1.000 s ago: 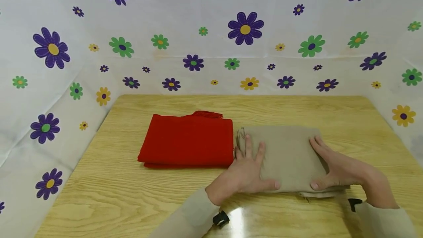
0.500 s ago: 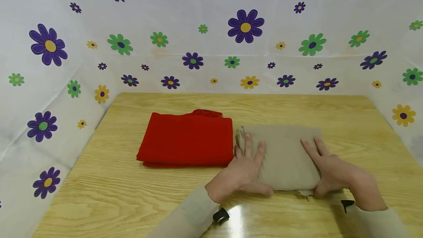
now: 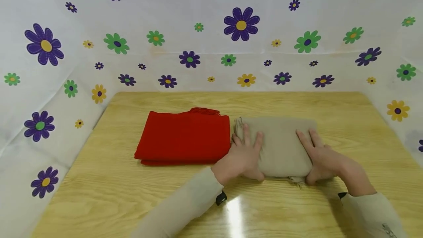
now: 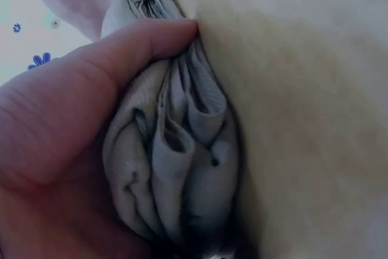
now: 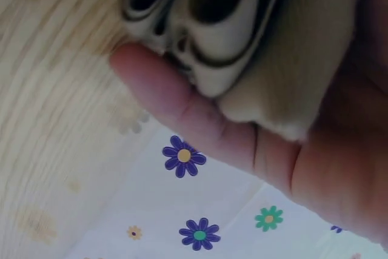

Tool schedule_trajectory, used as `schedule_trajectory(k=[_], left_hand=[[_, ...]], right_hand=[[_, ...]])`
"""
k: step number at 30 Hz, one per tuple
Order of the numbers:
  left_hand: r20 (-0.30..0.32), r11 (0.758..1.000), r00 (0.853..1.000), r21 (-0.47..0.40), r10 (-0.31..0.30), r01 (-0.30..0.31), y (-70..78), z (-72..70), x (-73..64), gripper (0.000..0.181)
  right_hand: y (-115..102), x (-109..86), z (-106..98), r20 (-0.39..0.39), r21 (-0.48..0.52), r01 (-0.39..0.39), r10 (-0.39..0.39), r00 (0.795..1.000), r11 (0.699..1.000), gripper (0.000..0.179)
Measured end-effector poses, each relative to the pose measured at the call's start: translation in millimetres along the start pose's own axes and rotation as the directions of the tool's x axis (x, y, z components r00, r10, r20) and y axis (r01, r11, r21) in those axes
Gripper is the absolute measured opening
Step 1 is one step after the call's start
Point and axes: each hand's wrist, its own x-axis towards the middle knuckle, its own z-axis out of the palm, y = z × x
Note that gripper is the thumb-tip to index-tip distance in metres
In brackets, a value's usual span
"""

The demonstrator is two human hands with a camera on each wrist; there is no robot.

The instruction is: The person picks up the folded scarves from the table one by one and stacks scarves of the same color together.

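A folded beige scarf [image 3: 281, 150] with fringe at its left end lies right of a folded red scarf [image 3: 185, 137]. My left hand [image 3: 239, 157] holds the beige scarf's left side, fingers spread over the top and thumb at the front edge. In the left wrist view, the left thumb [image 4: 151, 34] crosses its stacked folds, its tip at the table side. My right hand [image 3: 327, 161] grips the right side likewise. The right thumb [image 5: 176, 95] lies along the looped layers in the right wrist view. The right hand's palm-side fingers are hidden there.
The wooden table [image 3: 109, 201] carries both scarves. Behind and beside it hangs a white flowered cloth [image 3: 264, 21]. The red scarf's right edge lies close beside my left hand, and its fringe shows at the back.
My right hand has moved leftward and drawn in against the scarf's right side. Both hands and the beige scarf have then shifted a little away from me; the red scarf stays put.
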Motion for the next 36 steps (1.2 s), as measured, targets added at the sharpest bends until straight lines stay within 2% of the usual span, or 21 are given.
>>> schedule_trajectory(k=[5, 10, 21, 25, 28, 30, 33, 36], left_hand=[[0.049, 0.999, 0.998, 0.045, -0.027, 0.025, -5.0, -11.4, 10.8, 0.121], [0.062, 1.000, 0.998, 0.013, -0.013, 0.012, -11.0, -15.6, 17.7, 0.122], [0.035, 1.000, 0.999, -0.003, 0.005, -0.005, -13.8, -11.7, 19.8, 0.121], [-0.003, 1.000, 1.000, 0.005, 0.016, -0.016, -14.0, -9.2, 16.7, 0.120], [-0.045, 0.998, 0.999, 0.063, 0.014, -0.012, -10.3, -7.3, 8.5, 0.113], [-0.057, 0.989, 0.998, 0.147, 0.001, 0.008, -4.9, -7.9, -0.2, 0.104], [-0.056, 0.952, 0.998, 0.304, -0.018, 0.034, 3.5, -9.1, -13.0, 0.086], [-0.048, 0.913, 0.999, 0.406, -0.021, 0.039, 7.7, -10.1, -20.7, 0.077]], right_hand=[[2, 10.5, -5, 0.026, 0.016, -0.009, 0.008, 1.000, 1.000, 0.142], [4, 16.6, -9, 0.038, 0.039, -0.016, 0.014, 0.999, 0.999, 0.142], [7, 16.8, -9, 0.009, 0.059, 0.019, -0.020, 1.000, 0.998, 0.141], [7, 15.4, -8, -0.005, 0.069, 0.022, -0.022, 1.000, 0.997, 0.141], [11, 12.9, -7, -0.026, 0.068, 0.029, -0.027, 0.999, 0.997, 0.140], [12, 11.0, -6, -0.042, 0.065, 0.033, -0.031, 0.999, 0.997, 0.139], [14, 8.7, -4, -0.057, 0.064, 0.044, -0.040, 0.998, 0.997, 0.137], [17, 8.8, -3, -0.063, 0.065, 0.056, -0.052, 0.997, 0.996, 0.136]])
